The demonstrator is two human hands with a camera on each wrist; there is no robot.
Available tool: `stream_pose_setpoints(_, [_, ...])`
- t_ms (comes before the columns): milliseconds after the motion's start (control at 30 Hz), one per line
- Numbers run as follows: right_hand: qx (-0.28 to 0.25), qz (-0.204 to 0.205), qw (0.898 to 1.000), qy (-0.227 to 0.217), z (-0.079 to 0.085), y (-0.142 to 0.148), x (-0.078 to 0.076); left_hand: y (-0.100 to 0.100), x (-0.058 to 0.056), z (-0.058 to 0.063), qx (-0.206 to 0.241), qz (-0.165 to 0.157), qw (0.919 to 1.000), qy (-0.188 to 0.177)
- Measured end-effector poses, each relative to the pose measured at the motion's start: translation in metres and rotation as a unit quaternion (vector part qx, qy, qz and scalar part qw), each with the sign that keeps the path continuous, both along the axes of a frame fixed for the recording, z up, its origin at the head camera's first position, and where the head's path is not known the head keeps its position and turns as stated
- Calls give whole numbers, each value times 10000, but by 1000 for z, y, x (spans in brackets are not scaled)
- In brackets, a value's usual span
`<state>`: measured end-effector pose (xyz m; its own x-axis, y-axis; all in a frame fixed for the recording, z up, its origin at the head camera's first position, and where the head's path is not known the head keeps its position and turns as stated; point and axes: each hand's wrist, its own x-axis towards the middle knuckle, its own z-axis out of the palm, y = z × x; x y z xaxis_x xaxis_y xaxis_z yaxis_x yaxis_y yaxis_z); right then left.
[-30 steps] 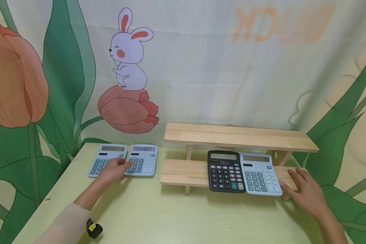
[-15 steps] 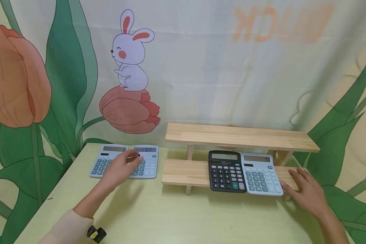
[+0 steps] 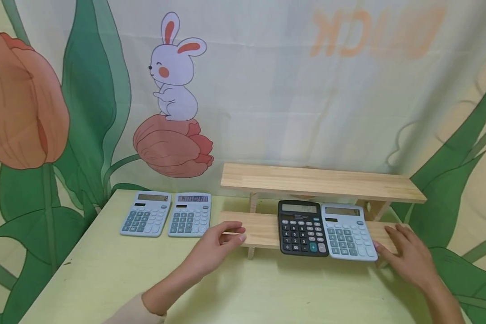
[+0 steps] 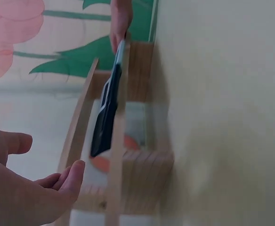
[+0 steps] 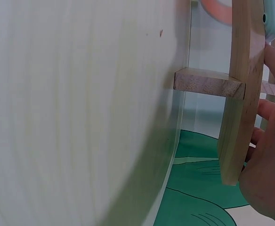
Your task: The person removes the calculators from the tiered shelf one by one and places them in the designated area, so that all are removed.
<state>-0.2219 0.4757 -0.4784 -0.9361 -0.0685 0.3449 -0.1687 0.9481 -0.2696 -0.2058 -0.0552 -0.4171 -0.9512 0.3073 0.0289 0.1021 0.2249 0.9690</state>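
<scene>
My left hand (image 3: 216, 245) hovers at the left end of the wooden shelf's lower board (image 3: 255, 227), thumb and fingers apart with nothing between them. On that board a black calculator (image 3: 302, 229) and a light blue calculator (image 3: 349, 233) lie side by side, their lower edges jutting past the board's front. My right hand (image 3: 409, 256) rests at the board's right end, thumb at the light blue calculator's lower right edge. The right wrist view shows its fingers (image 5: 264, 110) loosely bent over the board. Two more light blue calculators, the left one (image 3: 146, 215) and the right one (image 3: 190, 216), lie on the table.
Above the lower board runs the shelf's upper board (image 3: 324, 180), close behind the calculators' tops. Wooden supports (image 3: 251, 253) lift the shelf off the pale green table (image 3: 235, 292). A curtain (image 3: 267, 90) printed with tulips and a rabbit hangs right behind.
My left hand has left the table's right-hand calculator and moved right to the shelf's left end. That calculator stays on the table. My right hand keeps its place at the shelf.
</scene>
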Motion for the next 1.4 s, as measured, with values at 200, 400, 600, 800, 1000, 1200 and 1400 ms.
stream_pose_setpoints(200, [4, -11, 10000, -97, -1, 0, 1, 40, 2, -17, 418, -365, 9980, -297])
stream_pose_setpoints(400, [-6, -39, 9999, -124, -1, 1, 1, 69, 3, -36, 511, -596, 9938, -786])
stream_pose_setpoints(600, [-28, -36, 10000, -73, 0, 0, 2, 96, 1, -61, 1041, -634, 9822, -1427])
stream_pose_setpoints(800, [-40, -24, 10000, -4, -1, 0, 3, 119, 1, -73, 1392, -318, 9773, -1568])
stream_pose_setpoints(1000, [-31, -61, 10000, -48, 0, 1, 3, 127, -2, -77, 1785, -167, 9735, -1418])
stream_pose_setpoints(1200, [-34, -55, 10000, -44, 2, 0, 2, 122, 0, -75, 2007, -304, 9681, -1469])
stream_pose_setpoints(1400, [-61, -20, 10000, -40, 0, 0, 1, 108, 9, -75, 1855, -457, 9689, -1575])
